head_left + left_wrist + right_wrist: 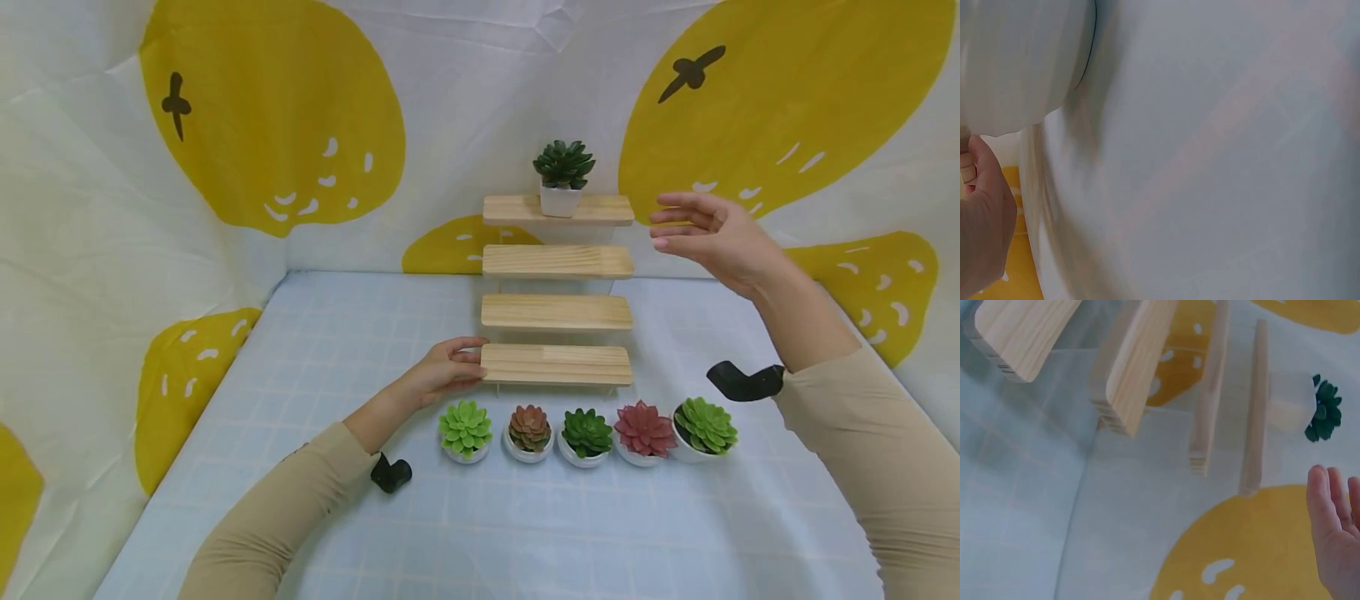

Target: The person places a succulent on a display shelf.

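Observation:
A four-tier wooden display stand (557, 312) stands at the back of the table. My left hand (446, 371) grips the left end of its lowest board; in the left wrist view this hand (988, 212) is partly cut off by the frame's edge. On the top board sits a dark green succulent (564, 167) in a white pot. To the right of that board, my right hand (712, 233) is in the air, fingers extended and holding nothing. The right wrist view shows the same hand (1338, 531) apart from the potted succulent (1325, 409).
In front of the stand is a row of potted succulents: light green (465, 429), brownish (529, 430), dark green (587, 435), red (645, 430) and bright green (705, 427). A lemon-print cloth (465, 108) hangs behind the pale blue checked table (510, 533).

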